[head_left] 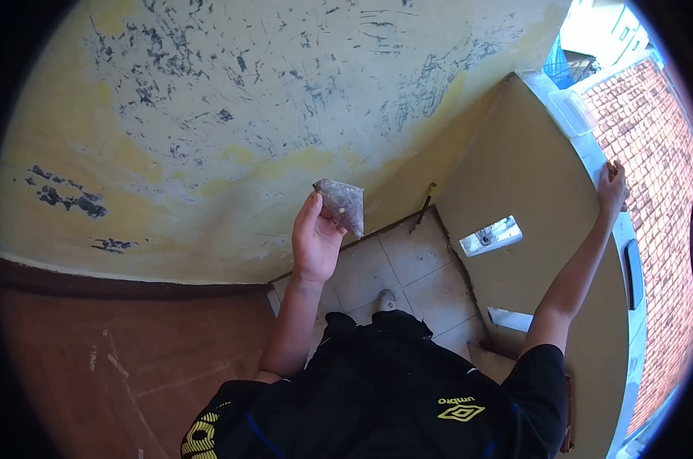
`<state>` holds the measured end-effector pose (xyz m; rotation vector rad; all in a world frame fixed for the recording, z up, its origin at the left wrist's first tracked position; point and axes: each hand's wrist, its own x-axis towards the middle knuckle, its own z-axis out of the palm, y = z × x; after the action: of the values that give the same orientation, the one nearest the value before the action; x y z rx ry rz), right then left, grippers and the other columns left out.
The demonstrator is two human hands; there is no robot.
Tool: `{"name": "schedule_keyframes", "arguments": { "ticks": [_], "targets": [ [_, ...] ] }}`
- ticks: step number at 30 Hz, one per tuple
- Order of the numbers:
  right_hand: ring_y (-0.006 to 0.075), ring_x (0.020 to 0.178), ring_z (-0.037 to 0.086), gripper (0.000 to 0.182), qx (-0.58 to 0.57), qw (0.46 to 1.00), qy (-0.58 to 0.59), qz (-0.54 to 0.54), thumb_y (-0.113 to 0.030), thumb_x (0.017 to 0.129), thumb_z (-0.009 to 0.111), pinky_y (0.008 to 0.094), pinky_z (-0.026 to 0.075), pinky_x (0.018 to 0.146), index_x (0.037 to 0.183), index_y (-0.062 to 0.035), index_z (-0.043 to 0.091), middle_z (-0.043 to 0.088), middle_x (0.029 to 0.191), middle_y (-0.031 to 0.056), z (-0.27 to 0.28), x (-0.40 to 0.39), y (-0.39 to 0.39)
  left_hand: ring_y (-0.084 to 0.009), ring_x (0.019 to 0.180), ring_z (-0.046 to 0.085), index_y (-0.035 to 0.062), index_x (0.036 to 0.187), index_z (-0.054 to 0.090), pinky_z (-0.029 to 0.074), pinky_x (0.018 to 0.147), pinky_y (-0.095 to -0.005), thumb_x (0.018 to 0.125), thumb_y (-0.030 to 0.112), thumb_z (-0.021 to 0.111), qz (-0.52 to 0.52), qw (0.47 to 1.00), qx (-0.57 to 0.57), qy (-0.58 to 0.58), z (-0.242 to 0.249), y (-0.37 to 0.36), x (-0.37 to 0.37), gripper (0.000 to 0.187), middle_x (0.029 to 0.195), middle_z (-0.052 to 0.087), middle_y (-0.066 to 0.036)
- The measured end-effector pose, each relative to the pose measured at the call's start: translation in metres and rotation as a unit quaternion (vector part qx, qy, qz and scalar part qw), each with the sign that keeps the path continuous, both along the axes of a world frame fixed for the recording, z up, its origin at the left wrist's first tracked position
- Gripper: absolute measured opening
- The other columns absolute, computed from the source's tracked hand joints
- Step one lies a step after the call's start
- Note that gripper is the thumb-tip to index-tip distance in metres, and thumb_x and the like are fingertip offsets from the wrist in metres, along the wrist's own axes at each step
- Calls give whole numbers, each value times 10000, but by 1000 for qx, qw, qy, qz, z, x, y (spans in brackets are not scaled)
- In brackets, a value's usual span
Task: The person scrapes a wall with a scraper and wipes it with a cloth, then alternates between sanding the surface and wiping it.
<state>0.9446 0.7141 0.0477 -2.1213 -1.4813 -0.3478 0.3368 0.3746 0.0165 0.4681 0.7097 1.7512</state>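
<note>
Blade point(343, 205) pinched in left grip point(316, 249), long axis slanting down-right; right grip point(612, 191) at ledge point(589, 155), hold unclear.

We count two bare hands, one left hand point(316, 249) and one right hand point(613, 188); one grey flat piece point(342, 205); one small brownish object point(613, 170), so far as we can make out, its outline being mostly covered; one clear plastic container point(573, 113); one dark phone-like device point(634, 275); one slim tool point(423, 206) with a yellowish end; two openings in the low wall, namely one upper opening point(491, 236) and one lower opening point(511, 319); one visible shoe point(387, 300); one black shirt point(377, 390), on whose chest we count one diamond logo point(462, 413); one tiled roof point(648, 145).
</note>
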Motion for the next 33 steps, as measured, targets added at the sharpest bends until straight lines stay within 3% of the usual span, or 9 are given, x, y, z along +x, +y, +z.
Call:
{"name": "schedule_keyframes", "arguments": {
  "ticks": [5, 8, 10, 11, 13, 15, 21, 26, 33],
  "targets": [
    [480, 1464, 382, 748, 80, 995, -26, -43, -738, 989, 512, 763, 284, 1119, 1606, -331, 399, 450, 1644, 78, -16, 12, 13, -156, 1013, 686, 121, 1247, 649, 522, 858, -357, 1105, 327, 527, 47, 998, 21, -23, -10, -34, -19, 279, 1086, 746, -28],
    [350, 1429, 479, 602, 326, 938, -115, 2, -668, 980, 599, 602, 423, 1124, 1399, -237, 644, 581, 1491, 96, -20, 14, 10, -71, 883, 627, 160, 1125, 632, 427, 724, -277, 1096, 340, 549, 101, 994, -43, -24, -1, -61, -35, 200, 988, 691, 35],
    [277, 1298, 598, 498, 302, 952, -52, -5, -554, 997, 645, 516, 506, 1041, 1286, -151, 695, 689, 1312, 84, -14, -63, -38, -63, 882, 629, 177, 1112, 638, 429, 731, -274, 1089, 349, 565, 91, 994, -45, -35, -6, -78, -46, 188, 986, 692, 46],
    [237, 1229, 625, 418, 295, 936, 162, 103, -463, 1016, 642, 446, 521, 1006, 1231, -109, 699, 705, 1221, 85, -19, -122, -66, -63, 889, 633, 182, 1109, 635, 437, 748, -280, 1086, 345, 571, 94, 994, -46, -43, -5, -86, -50, 176, 984, 686, 50],
    [132, 977, 629, 221, 251, 827, 407, 295, -222, 1055, 600, 265, 502, 861, 1114, -25, 679, 679, 1021, 72, -55, -239, -120, -66, 893, 630, 181, 1108, 632, 439, 757, -282, 1085, 341, 573, 113, 992, -50, -35, -6, -102, -58, 173, 986, 680, 46],
    [102, 773, 491, 180, 52, 745, 558, 361, -198, 1065, 586, 289, 427, 716, 1086, -38, 665, 625, 930, 32, -98, -364, -192, -69, 897, 627, 179, 1107, 628, 441, 766, -285, 1084, 338, 575, 123, 991, -52, -28, -6, -116, -63, 170, 989, 674, 43],
    [204, 1188, 579, 629, -251, 389, 613, 640, -491, 1111, 413, 370, 430, 1026, 1407, 39, 579, 630, 1338, 133, -113, -582, -381, -86, 975, 627, 129, 1213, 616, 479, 805, -294, 1100, 323, 550, 97, 994, -57, 14, -18, -171, -101, 234, 1088, 667, 12],
    [212, 1203, 584, 605, -364, 338, 546, 675, -456, 1109, 425, 381, 435, 1056, 1442, 35, 543, 623, 1376, 128, -85, -669, -431, -114, 992, 631, 113, 1207, 597, 502, 830, -321, 1100, 303, 551, 184, 981, -33, 50, 5, -256, -163, 223, 1098, 666, -8],
    [175, 1154, 596, 271, -292, 419, 460, 726, -41, 1018, 614, 333, 490, 975, 1289, -36, 612, 618, 1318, 89, -33, -753, -491, -99, 956, 658, 69, 1054, 591, 519, 856, -286, 1032, 129, 700, 491, 857, -26, 153, 2, -342, -249, 126, 1024, 698, -35]
  ]
}}
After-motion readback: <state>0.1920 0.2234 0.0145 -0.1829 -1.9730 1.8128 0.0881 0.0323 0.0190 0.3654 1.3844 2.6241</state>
